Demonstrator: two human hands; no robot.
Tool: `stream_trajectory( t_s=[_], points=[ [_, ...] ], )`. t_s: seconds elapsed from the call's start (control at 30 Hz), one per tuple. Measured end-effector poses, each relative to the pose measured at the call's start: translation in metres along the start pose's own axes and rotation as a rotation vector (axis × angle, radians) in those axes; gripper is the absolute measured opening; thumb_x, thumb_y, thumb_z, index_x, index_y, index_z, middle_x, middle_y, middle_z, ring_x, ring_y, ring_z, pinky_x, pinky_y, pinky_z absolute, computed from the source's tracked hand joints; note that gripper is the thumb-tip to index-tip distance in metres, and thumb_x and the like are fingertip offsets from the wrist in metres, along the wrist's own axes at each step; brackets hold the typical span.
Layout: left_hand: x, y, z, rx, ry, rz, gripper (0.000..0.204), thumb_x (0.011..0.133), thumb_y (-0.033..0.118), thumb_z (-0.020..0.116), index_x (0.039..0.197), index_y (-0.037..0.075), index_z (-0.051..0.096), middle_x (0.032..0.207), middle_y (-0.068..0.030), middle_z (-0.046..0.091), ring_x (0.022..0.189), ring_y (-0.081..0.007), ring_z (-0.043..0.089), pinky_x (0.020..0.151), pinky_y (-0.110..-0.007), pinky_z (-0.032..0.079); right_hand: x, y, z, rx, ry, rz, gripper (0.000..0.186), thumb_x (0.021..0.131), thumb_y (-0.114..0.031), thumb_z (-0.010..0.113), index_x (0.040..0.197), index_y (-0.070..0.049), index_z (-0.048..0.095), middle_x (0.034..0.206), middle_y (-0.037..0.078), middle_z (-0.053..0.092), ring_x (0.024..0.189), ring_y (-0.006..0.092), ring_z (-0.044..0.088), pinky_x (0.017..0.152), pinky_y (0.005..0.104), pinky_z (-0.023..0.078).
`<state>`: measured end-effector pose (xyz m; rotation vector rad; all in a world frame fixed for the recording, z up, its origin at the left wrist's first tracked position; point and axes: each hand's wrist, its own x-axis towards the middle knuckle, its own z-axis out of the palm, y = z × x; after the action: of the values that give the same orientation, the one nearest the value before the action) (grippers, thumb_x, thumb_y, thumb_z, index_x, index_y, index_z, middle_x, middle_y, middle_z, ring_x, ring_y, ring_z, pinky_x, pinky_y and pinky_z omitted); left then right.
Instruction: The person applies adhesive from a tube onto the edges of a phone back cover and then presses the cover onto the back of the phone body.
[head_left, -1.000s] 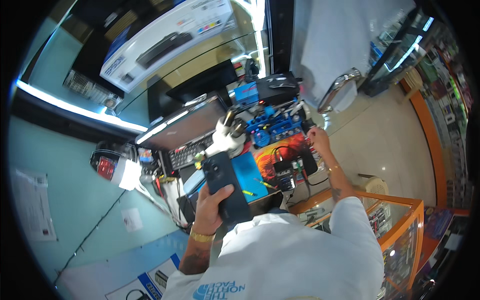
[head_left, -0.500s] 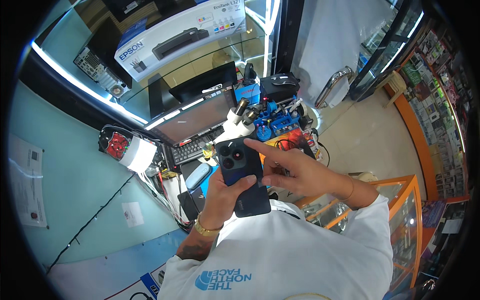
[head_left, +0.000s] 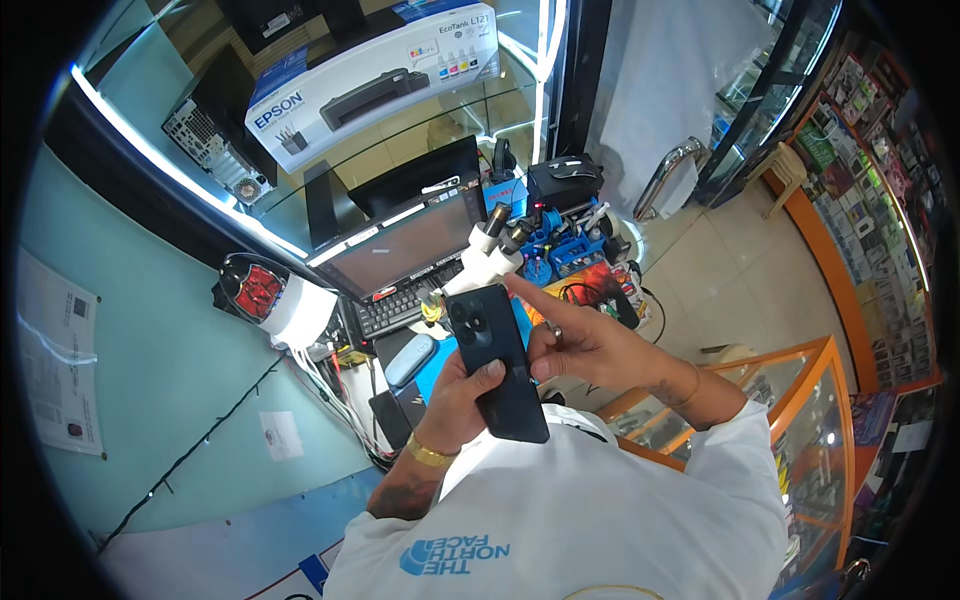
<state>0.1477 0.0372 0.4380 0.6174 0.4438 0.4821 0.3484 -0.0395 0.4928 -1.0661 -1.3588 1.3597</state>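
Note:
A dark smartphone point(head_left: 512, 395) is held upright but tilted, its back with the round camera lenses facing me. My left hand point(head_left: 455, 400) is closed around its lower left side, with the thumb lying across the back. At the phone's right edge is my right hand point(head_left: 605, 345), its index finger stretched toward the upper corner. The thumb is close to the side edge, and the other fingers are curled. Whether the fingertip touches the phone is unclear. The screen side is hidden. Just beyond the phone stands a white microscope point(head_left: 487, 258) with black eyepieces.
Behind the phone, the desk carries a monitor point(head_left: 405, 245), a keyboard point(head_left: 388, 315), a blue-grey case point(head_left: 410, 360) and blue tool holders point(head_left: 570, 250). A white device with a red inside point(head_left: 258, 290) is at left. An orange-framed glass display case point(head_left: 832, 400) stands at right.
The phone has turned slightly, so its back shows at a steeper slant. My right index finger stays by its upper corner. The whole view has shifted a little.

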Motion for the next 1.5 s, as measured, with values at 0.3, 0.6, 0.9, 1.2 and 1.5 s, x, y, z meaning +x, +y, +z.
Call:
stream_trajectory(
  t_s=[0.3, 0.6, 0.9, 1.2, 1.5],
  points=[
    [0.010, -0.001, -0.006, 0.010, -0.261, 0.025, 0.057, 0.077, 0.031, 0.081, 0.121, 0.003, 0.057, 0.112, -0.0089, 0.063, 0.091, -0.0167, 0.064, 0.075, -0.030, 0.054, -0.001, 0.014, 0.020, 0.240, 0.007, -0.105, 0.082, 0.091, -0.001, 0.061, 0.155, -0.013, 0.012, 0.080, 0.001, 0.051, 0.079, 0.0076, 0.050, 0.081, 0.0252, 0.045],
    [0.012, -0.014, 0.012, -0.218, -0.420, -0.008, 0.047, 0.075, 0.035, 0.082, 0.102, 0.008, 0.054, 0.079, 0.0006, 0.054, 0.070, -0.0098, 0.060, 0.052, -0.023, 0.048, 0.020, 0.042, 0.025, -0.085, 0.224, -0.299, 0.106, 0.072, -0.020, 0.081, 0.155, -0.013, 0.015, 0.094, 0.004, 0.056, 0.093, 0.0156, 0.053, 0.098, 0.0352, 0.037],
    [0.025, 0.007, 0.006, -0.013, 0.241, 0.345, 0.024, 0.094, 0.014, 0.060, 0.115, 0.005, 0.054, 0.101, -0.0050, 0.064, 0.087, -0.0148, 0.065, 0.077, -0.030, 0.055, 0.007, 0.050, 0.005, -0.204, 0.432, -0.152, 0.061, 0.083, -0.014, 0.075, 0.138, -0.005, 0.049, 0.104, 0.003, 0.060, 0.092, 0.0121, 0.056, 0.085, 0.0284, 0.045],
    [0.038, -0.017, -0.007, -0.030, 0.317, 0.626, 0.030, 0.099, 0.018, 0.053, 0.125, 0.003, 0.050, 0.117, -0.0115, 0.060, 0.112, -0.0214, 0.057, 0.098, -0.037, 0.048, 0.017, 0.066, 0.024, 0.479, 0.415, 0.063, 0.029, 0.085, -0.013, 0.073, 0.109, 0.000, 0.064, 0.090, 0.003, 0.067, 0.080, 0.0093, 0.062, 0.074, 0.0232, 0.050],
    [0.010, 0.030, -0.030, 0.402, -0.123, 0.213, 0.044, 0.091, 0.026, 0.064, 0.121, -0.005, 0.054, 0.106, -0.0152, 0.067, 0.093, -0.0177, 0.066, 0.084, -0.027, 0.052, 0.005, 0.011, -0.026, -0.108, 0.175, 0.170, 0.020, 0.085, -0.018, 0.072, 0.097, -0.003, 0.066, 0.072, -0.003, 0.060, 0.059, 0.0016, 0.051, 0.047, 0.0203, 0.036]
  ],
)
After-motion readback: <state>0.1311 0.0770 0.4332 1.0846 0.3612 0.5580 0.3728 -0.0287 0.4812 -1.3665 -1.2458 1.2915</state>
